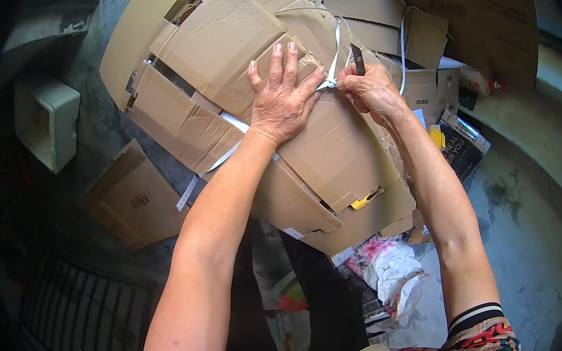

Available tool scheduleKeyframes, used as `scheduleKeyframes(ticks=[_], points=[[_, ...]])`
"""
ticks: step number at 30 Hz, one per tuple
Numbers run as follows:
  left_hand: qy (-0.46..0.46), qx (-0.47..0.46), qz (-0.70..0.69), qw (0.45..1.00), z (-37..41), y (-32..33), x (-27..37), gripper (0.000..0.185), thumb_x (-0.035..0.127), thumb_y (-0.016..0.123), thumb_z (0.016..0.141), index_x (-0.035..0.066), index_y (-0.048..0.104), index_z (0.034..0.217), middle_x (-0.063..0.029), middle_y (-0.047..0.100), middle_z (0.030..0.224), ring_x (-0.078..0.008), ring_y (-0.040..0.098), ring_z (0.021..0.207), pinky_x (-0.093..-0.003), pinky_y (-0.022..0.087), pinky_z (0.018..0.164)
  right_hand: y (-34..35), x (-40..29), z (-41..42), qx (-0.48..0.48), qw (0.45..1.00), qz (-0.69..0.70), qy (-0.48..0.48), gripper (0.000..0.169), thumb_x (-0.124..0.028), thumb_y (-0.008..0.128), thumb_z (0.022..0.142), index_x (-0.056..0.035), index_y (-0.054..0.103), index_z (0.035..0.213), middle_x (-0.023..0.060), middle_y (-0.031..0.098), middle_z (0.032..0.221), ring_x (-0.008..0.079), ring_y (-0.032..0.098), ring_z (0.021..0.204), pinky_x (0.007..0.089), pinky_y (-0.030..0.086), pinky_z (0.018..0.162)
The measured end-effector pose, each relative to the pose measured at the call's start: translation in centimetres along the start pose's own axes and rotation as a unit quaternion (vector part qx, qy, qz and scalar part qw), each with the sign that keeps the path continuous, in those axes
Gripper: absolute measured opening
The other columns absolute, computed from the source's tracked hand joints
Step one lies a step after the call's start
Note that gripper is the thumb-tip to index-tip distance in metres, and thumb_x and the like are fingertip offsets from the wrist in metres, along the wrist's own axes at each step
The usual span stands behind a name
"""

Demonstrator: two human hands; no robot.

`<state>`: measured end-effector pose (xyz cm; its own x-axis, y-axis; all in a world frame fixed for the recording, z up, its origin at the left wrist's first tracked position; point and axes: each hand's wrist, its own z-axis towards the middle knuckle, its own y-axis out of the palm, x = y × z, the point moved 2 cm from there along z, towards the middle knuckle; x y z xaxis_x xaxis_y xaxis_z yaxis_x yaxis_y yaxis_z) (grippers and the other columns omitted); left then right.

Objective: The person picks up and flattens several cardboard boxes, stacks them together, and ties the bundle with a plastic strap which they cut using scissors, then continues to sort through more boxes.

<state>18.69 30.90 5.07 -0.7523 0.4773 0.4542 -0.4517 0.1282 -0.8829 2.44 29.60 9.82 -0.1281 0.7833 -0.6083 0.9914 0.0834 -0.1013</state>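
Observation:
A bulky stack of flattened cardboard boxes [345,154] lies tilted before me, with a white plastic strap [236,122] around it. My left hand [282,99] presses flat on the top sheet, fingers spread. Its thumb and forefinger are close beside a knot [330,83] in the strap, near the stack's right edge. Pinched at that knot are the fingertips of my right hand [370,89]. A dark, flat, blade-like tool [357,60] sticks up out of the same hand; its lower part is hidden in the grip. Loose strap loops [337,43] rise above the knot.
More cardboard boxes [366,7] are piled at the upper right, with a black printed box [461,150] below them. A loose cardboard piece [136,199] and a white foam box [50,124] stand at left. Crumpled floral plastic [388,266] lies near my legs. A metal rack [85,306] is lower left.

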Motion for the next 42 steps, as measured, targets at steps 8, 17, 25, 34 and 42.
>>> scheduleKeyframes(ticks=[8, 17, 25, 34, 42], points=[[0.005, -0.001, 0.019, 1.000, 0.3, -0.2, 0.3, 0.041, 0.036, 0.056, 0.076, 0.031, 0.050, 0.116, -0.0145, 0.021, 0.138, -0.0296, 0.014, 0.128, -0.0538, 0.001, 0.096, -0.7, 1.0, 0.2, 0.065, 0.953, -0.196, -0.221, 0.006, -0.005, 0.057, 0.069, -0.0003, 0.055, 0.072, 0.0033, 0.049, 0.052, 0.0139, 0.047, 0.046, 0.0261, 0.037, 0.044], [0.009, 0.007, 0.020, 1.000, 0.3, -0.2, 0.2, 0.040, 0.037, 0.055, 0.076, 0.031, 0.051, 0.116, -0.0138, 0.022, 0.137, -0.0292, 0.015, 0.128, -0.0536, 0.002, 0.096, -0.6, 0.9, -1.5, 0.059, 0.822, -0.449, -0.347, 0.016, -0.016, 0.057, 0.074, -0.0028, 0.050, 0.068, 0.0156, 0.055, 0.063, 0.0348, 0.055, 0.064, 0.0430, 0.043, 0.058], [0.015, 0.009, 0.027, 0.999, 0.4, -0.1, 0.2, 0.039, 0.036, 0.056, 0.075, 0.029, 0.053, 0.113, -0.0150, 0.024, 0.136, -0.0311, 0.017, 0.127, -0.0541, 0.003, 0.096, -0.2, 0.2, 0.0, 0.029, 0.869, -0.426, -0.248, 0.013, -0.018, 0.055, 0.074, -0.0056, 0.056, 0.077, 0.0154, 0.056, 0.063, 0.0359, 0.054, 0.065, 0.0433, 0.043, 0.059], [0.018, 0.011, 0.026, 0.999, 0.2, 0.0, -0.1, 0.040, 0.036, 0.056, 0.074, 0.026, 0.053, 0.113, -0.0148, 0.025, 0.135, -0.0320, 0.019, 0.126, -0.0564, 0.004, 0.095, 0.1, 0.9, -0.2, 0.009, 0.937, -0.306, -0.166, 0.018, -0.019, 0.058, 0.076, -0.0013, 0.058, 0.078, 0.0111, 0.051, 0.058, 0.0193, 0.049, 0.056, 0.0320, 0.040, 0.055], [0.008, 0.000, 0.020, 1.000, 0.3, -0.1, 0.1, 0.041, 0.036, 0.054, 0.076, 0.027, 0.051, 0.116, -0.0140, 0.022, 0.137, -0.0302, 0.014, 0.128, -0.0530, 0.000, 0.096, 0.2, 0.2, -1.4, 0.050, 0.884, -0.404, -0.232, 0.016, -0.014, 0.060, 0.075, 0.0013, 0.053, 0.076, 0.0073, 0.048, 0.058, 0.0116, 0.043, 0.055, 0.0273, 0.038, 0.054]])
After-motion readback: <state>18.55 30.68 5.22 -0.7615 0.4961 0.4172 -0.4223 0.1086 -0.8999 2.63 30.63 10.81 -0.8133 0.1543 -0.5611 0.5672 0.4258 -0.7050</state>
